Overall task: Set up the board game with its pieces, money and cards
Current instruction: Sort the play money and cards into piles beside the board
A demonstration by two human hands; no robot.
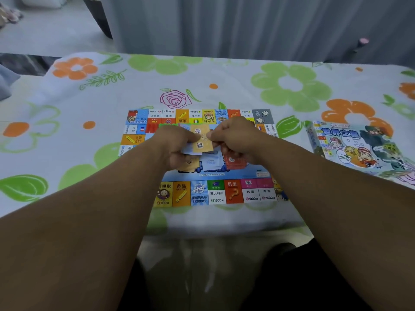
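2 curled hands (177,143) (235,138) pinch 1 yellow card (202,143).

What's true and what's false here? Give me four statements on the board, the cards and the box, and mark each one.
1. The game board lies unfolded on the cloth. True.
2. The left hand and the right hand both pinch a yellow card above the board. True.
3. The game box sits to the left of the board. False: it lies to the board's right, on the cloth.
4. The cloth is plain white. False: it is printed with green and orange flowers.
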